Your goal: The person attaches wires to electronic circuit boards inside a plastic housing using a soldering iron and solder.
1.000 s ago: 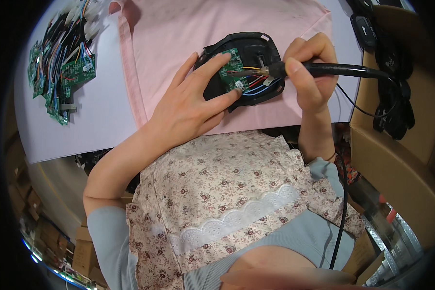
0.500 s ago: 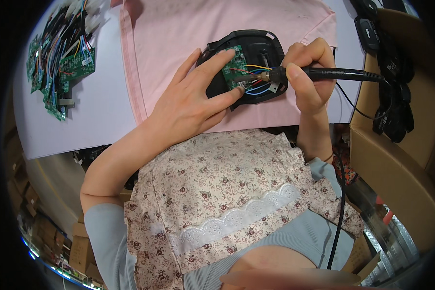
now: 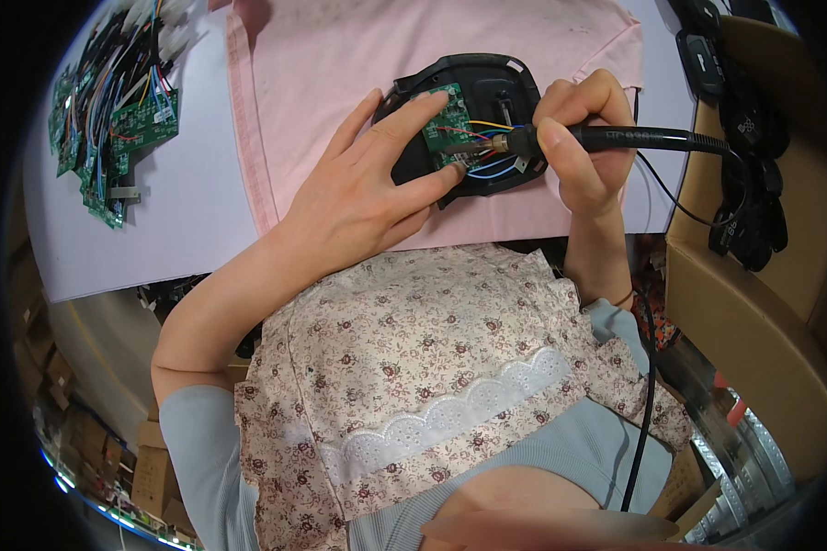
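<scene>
The left hand (image 3: 363, 193) rests spread fingers on a green circuit board (image 3: 450, 118) in a black casing (image 3: 482, 78). The right hand (image 3: 586, 174) has fingers gripping a soldering iron (image 3: 639, 139).

Faint pale characters mark the black soldering iron (image 3: 648, 138) at two o'clock; pale markings on black casings (image 3: 742, 133) farther out and a white label (image 3: 164, 116) at ten o'clock are illegibly small.
</scene>
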### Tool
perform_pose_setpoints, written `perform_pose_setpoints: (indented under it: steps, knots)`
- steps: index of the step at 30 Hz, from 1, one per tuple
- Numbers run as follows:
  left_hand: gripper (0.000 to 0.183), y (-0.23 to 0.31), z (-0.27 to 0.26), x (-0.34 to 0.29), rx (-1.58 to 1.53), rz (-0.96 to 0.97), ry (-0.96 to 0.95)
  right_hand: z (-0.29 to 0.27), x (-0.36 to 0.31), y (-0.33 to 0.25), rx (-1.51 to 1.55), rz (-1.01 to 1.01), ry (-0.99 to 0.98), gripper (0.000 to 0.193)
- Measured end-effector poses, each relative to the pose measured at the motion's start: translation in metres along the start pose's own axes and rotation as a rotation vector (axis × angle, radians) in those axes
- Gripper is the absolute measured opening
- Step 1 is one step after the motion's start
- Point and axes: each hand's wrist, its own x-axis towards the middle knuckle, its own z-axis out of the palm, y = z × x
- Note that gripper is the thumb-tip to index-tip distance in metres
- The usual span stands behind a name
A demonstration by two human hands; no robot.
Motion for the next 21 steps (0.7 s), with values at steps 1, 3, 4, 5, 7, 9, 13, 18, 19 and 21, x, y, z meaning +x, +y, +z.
perform_pose_setpoints:
  steps: [1,3,4,5,7,9,13,18,19,21]
  knots:
    - [0.048,-0.0001,0.0000,-0.0002,0.001,0.000,-0.002,-0.0002,-0.0003,0.0002,-0.002,0.003,-0.001,0.020]
    - [0.048,-0.0003,0.0000,-0.0003,0.002,-0.001,-0.004,0.0001,-0.0004,0.0004,-0.003,0.007,-0.002,0.020]
    - [0.048,-0.0004,-0.0001,-0.0002,-0.001,0.001,-0.005,0.0005,-0.0005,0.0003,0.002,0.010,0.003,0.020]
    - [0.048,-0.0005,-0.0002,-0.0001,-0.004,0.002,-0.007,0.0008,-0.0004,0.0003,0.007,0.012,0.008,0.020]
    - [0.049,-0.0006,0.0002,-0.0005,-0.003,0.000,-0.005,0.0010,0.0000,0.0003,0.001,0.008,0.008,0.020]
    - [0.049,-0.0008,0.0003,-0.0006,-0.002,-0.002,-0.004,0.0008,0.0000,0.0006,-0.004,0.004,0.008,0.020]
    - [0.049,-0.0009,-0.0001,-0.0004,0.001,0.003,-0.004,0.0006,0.0002,0.0012,0.002,0.010,0.004,0.020]
    - [0.049,-0.0008,0.0003,-0.0005,0.004,-0.003,-0.001,0.0017,0.0001,0.0012,-0.004,0.010,0.008,0.020]
    - [0.049,-0.0008,0.0003,-0.0005,0.004,-0.003,-0.002,0.0013,-0.0003,0.0014,-0.005,0.013,0.007,0.020]
    - [0.049,-0.0008,0.0004,-0.0005,0.003,-0.003,-0.003,0.0008,-0.0008,0.0018,-0.007,0.016,0.006,0.020]
